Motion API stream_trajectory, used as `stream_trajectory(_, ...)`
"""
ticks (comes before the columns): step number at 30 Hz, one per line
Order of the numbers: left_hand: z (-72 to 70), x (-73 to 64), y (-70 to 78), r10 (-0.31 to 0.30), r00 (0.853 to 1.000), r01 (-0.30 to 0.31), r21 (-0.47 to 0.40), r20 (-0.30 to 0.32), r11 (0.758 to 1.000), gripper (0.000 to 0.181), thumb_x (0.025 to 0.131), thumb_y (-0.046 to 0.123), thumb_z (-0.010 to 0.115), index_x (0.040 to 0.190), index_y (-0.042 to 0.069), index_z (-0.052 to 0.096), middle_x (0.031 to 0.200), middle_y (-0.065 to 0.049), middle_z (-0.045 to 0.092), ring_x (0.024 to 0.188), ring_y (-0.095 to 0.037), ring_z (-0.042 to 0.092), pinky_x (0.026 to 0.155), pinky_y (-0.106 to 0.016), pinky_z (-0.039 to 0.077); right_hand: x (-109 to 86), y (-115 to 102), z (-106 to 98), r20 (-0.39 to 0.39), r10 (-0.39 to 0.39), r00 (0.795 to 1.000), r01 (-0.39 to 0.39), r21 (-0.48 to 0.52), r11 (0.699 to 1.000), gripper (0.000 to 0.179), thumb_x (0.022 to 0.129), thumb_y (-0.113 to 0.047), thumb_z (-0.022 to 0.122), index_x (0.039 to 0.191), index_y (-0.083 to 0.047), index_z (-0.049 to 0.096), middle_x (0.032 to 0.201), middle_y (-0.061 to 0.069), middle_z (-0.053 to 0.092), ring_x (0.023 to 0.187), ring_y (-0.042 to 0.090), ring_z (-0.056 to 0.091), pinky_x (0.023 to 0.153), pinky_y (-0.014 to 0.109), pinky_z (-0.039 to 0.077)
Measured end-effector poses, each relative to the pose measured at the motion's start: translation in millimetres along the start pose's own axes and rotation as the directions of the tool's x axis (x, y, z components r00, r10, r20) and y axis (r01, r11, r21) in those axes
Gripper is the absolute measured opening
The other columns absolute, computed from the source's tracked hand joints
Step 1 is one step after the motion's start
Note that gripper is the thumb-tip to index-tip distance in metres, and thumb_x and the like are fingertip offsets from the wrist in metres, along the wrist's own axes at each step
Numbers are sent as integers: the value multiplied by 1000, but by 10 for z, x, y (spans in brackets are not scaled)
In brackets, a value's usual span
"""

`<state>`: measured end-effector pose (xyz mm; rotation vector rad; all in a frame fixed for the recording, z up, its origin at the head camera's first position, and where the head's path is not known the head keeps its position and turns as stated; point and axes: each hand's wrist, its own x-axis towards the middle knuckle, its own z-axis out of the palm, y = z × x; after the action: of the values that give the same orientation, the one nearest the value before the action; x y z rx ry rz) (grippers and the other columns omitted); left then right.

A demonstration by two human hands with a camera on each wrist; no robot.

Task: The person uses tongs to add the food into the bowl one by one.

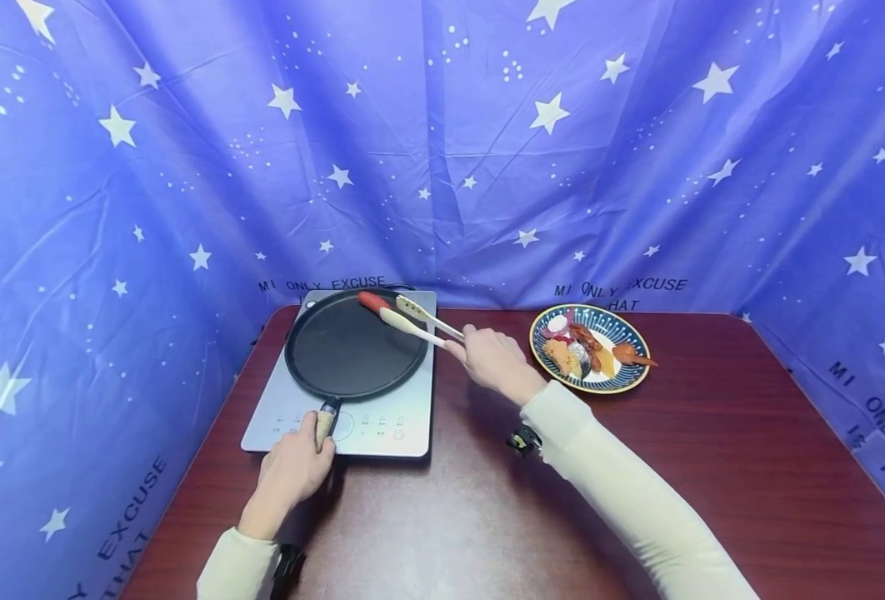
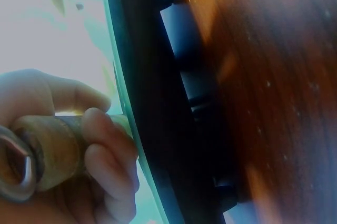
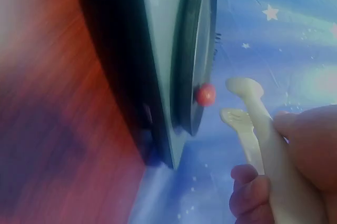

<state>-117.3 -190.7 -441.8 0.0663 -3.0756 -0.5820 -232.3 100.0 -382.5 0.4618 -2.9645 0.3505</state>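
Our left hand (image 1: 292,469) is wrapped round the handle (image 1: 326,423) of the black pan (image 1: 356,350), which sits on a silver cooktop (image 1: 416,410). Red sausage (image 1: 371,302)'s at the pan's far right rim, just beside the spread tongs (image 1: 410,327) our right hand (image 1: 495,360) grips. Plate (image 1: 635,333) of food's further right.

Black pan (image 1: 352,354), cream tongs (image 1: 403,323)

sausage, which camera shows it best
The head view, since the red sausage shows its elongated shape there. The right wrist view shows just a rounded end; the left wrist view shows none of it.
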Motion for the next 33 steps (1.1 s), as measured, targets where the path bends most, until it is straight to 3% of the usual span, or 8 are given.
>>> stream_trajectory(7, -1, -5, -13, -7, 1000, 7, -6, 5, 1000, 43, 87, 26, 53, 122, 3, 45, 75, -19, 58, 63, -32, 57, 53, -46, 42, -146, 244, -88, -29, -31, 999, 31, -12, 999, 41, 96, -44, 46, 82, -6, 48, 61, 9, 50, 50, 30, 53, 48, 45, 42)
stream_trajectory(22, -3, -4, -15, -7, 1000, 7, -6, 4, 1000, 42, 87, 26, 53, 122, 3, 45, 73, -19, 58, 61, -32, 57, 52, -45, 42, -573, 875, -263, -58, 24, 998, -24, -15, 1000, 36, 95, -39, 52, 81, -6, 53, 59, 5, 49, 53, 28, 54, 49, 45, 40)
stream_trajectory(28, -7, -4, -14, -6, 1000, 6, -7, 8, 1000, 42, 88, 26, 52, 122, 3, 45, 72, -18, 58, 61, -31, 57, 52, -45, 41, -792, 1151, -372, -27, 98, 995, -98, -2, 995, 39, 96, -42, 48, 83, -6, 53, 60, 6, 50, 53, 27, 53, 46, 45, 39)
stream_trajectory(33, -10, -4, -15, -5, 1000, 5, -11, 5, 1000, 42, 88, 26, 52, 122, 4, 45, 73, -19, 58, 61, -32, 57, 52, -45, 41, -971, 1373, -429, 2, 156, 988, -156, -2, 988, 43, 97, -42, 46, 88, -1, 55, 68, 14, 56, 60, 36, 58, 50, 52, 41)
